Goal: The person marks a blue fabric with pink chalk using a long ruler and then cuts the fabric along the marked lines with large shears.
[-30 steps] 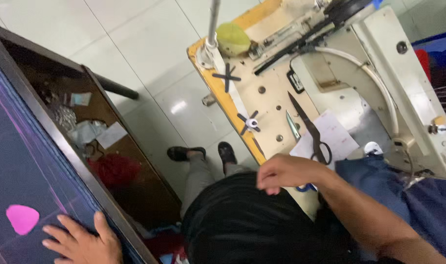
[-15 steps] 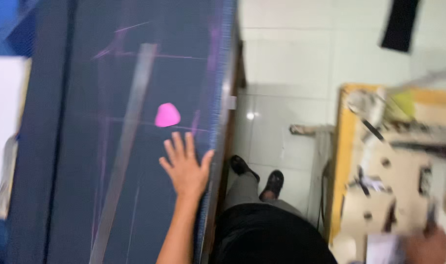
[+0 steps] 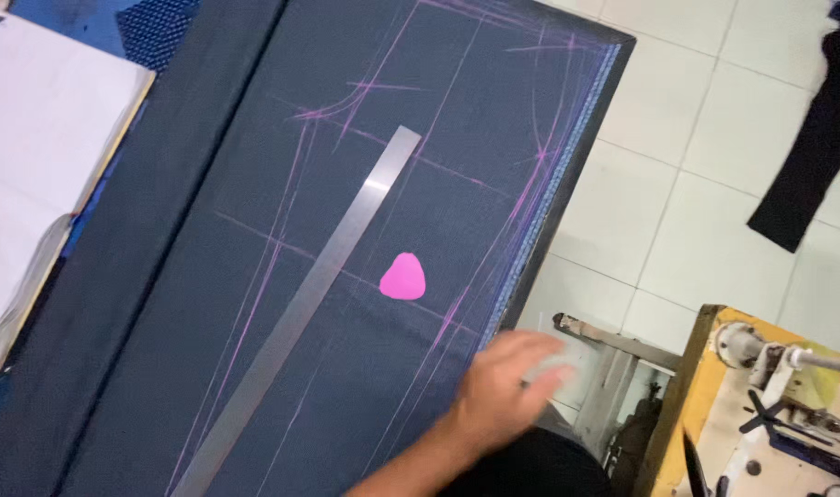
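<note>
The left hand (image 3: 505,391), blurred, fingers spread and grasping nothing, hovers at the near-right edge of dark woven cloth (image 3: 162,304) bearing a rounded pink chalk (image 3: 402,277) and flat steel ruler (image 3: 300,308).

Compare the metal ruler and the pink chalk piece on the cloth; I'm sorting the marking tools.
The metal ruler is long, thin and silver, lying aslant across the dark cloth; the pink chalk is small, rounded and bright pink. The chalk lies nearer the left hand. Both lie flat on the cloth, untouched.
</note>
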